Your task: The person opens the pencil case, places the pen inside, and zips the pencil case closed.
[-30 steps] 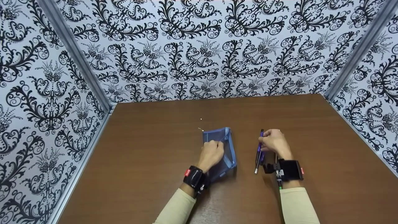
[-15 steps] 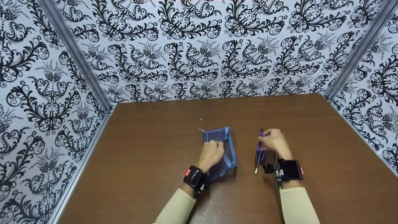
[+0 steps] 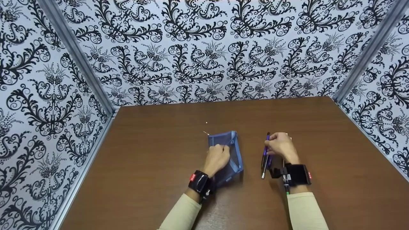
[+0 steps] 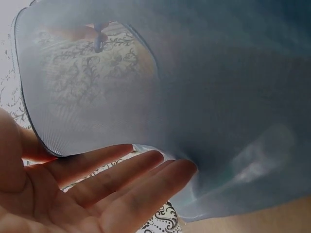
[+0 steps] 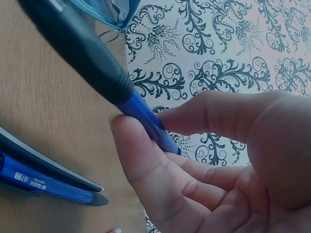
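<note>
A blue see-through mesh zip pouch (image 3: 237, 155) stands near the middle of the table, its zip edge facing right. My left hand (image 3: 218, 158) grips its left side; in the left wrist view, the fingers (image 4: 141, 189) lie along the mesh and the pouch wall (image 4: 233, 97) fills much of the picture. To the right, my right hand (image 3: 282, 147) pinches a blue pen (image 3: 266, 151) between thumb and fingertips. That pen (image 5: 87, 58) has a dark grip and slants above the table in the right wrist view. Below it lies another blue pen (image 5: 53, 184) beside a dark, silver-edged pen (image 5: 48, 155).
A brown wooden table (image 3: 153, 143) lies under both hands. Patterned black-and-white panels (image 3: 204, 64) rise behind it and at both sides, with metal posts (image 3: 80, 60) in the corners. A small chain pull (image 3: 206, 133) hangs from the pouch's far left corner.
The pen in my right hand has tilted very slightly to the left at its upper end. My left hand and the pouch keep their place.
</note>
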Action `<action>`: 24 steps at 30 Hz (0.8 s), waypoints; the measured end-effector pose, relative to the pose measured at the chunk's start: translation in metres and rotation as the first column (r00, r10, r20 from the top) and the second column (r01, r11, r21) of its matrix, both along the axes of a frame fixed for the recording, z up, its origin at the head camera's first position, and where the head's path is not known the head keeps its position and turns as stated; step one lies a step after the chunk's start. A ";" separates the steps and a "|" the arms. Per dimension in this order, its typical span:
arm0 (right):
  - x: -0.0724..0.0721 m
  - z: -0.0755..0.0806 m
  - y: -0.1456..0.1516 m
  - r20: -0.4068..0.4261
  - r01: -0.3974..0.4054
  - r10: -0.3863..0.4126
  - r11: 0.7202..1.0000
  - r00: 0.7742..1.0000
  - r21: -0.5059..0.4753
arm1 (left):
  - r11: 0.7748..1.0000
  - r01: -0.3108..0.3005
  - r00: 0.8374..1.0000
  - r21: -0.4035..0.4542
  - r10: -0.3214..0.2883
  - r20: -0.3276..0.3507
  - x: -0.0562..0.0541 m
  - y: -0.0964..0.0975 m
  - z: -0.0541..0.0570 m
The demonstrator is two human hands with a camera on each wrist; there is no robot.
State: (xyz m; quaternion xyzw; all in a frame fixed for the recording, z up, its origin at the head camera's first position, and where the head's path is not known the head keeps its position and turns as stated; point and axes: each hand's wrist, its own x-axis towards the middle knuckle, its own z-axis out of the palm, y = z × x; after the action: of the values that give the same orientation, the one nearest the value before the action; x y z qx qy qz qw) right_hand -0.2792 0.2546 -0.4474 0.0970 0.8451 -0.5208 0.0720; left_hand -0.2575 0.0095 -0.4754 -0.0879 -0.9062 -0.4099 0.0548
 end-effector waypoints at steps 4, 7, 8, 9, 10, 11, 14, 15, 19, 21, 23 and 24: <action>-0.001 -0.001 0.000 0.005 -0.002 0.002 1.000 1.000 0.011 | 1.000 0.007 1.000 0.012 -0.007 0.003 0.000 0.000 0.000; -0.001 -0.001 0.000 0.005 0.001 -0.001 1.000 1.000 0.012 | 1.000 0.000 1.000 0.019 -0.001 0.015 0.000 0.000 0.001; -0.001 -0.001 -0.001 0.005 0.001 -0.001 1.000 1.000 0.012 | 1.000 -0.001 1.000 0.028 0.000 0.028 0.000 0.000 0.001; -0.001 -0.001 -0.001 0.005 0.001 -0.001 1.000 1.000 0.009 | 0.999 -0.001 0.999 0.039 -0.001 0.041 0.001 0.000 0.001; -0.001 -0.001 -0.001 0.006 -0.001 0.001 1.000 1.000 0.008 | 0.999 0.000 0.998 0.050 -0.003 0.055 0.001 0.000 0.001; 0.000 0.000 -0.001 0.005 0.001 -0.001 1.000 1.000 0.006 | 0.998 0.000 0.998 0.059 -0.004 0.067 0.001 0.000 0.001; 0.000 0.000 -0.001 0.009 0.005 -0.005 1.000 1.000 -0.001 | 0.997 0.002 0.995 0.080 -0.009 0.095 0.002 0.000 0.001; 0.000 0.000 -0.001 0.009 0.007 -0.007 1.000 1.000 -0.001 | 0.997 0.003 0.996 0.079 -0.010 0.094 0.002 0.000 0.001; 0.000 0.000 -0.001 0.006 0.010 -0.010 1.000 1.000 0.009 | 0.998 -0.005 0.997 0.059 0.000 0.079 0.002 0.000 0.002; -0.001 0.000 -0.001 0.003 0.012 -0.012 1.000 1.000 0.015 | 0.998 -0.007 0.997 0.055 0.003 0.077 0.002 0.001 0.003; -0.001 0.001 0.000 0.001 0.013 -0.013 1.000 1.000 0.019 | 0.998 -0.007 0.997 0.061 0.002 0.082 0.003 0.001 0.003; 0.000 0.001 0.000 -0.002 0.012 -0.012 1.000 1.000 0.021 | 0.998 -0.009 0.997 0.062 0.004 0.082 0.003 0.001 0.004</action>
State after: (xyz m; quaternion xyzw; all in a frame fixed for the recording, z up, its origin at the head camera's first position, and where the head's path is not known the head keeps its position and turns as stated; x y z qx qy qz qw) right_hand -0.2796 0.2544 -0.4463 0.1021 0.8501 -0.5122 0.0670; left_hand -0.2549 0.0106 -0.4716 -0.0665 -0.8947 -0.4411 0.0217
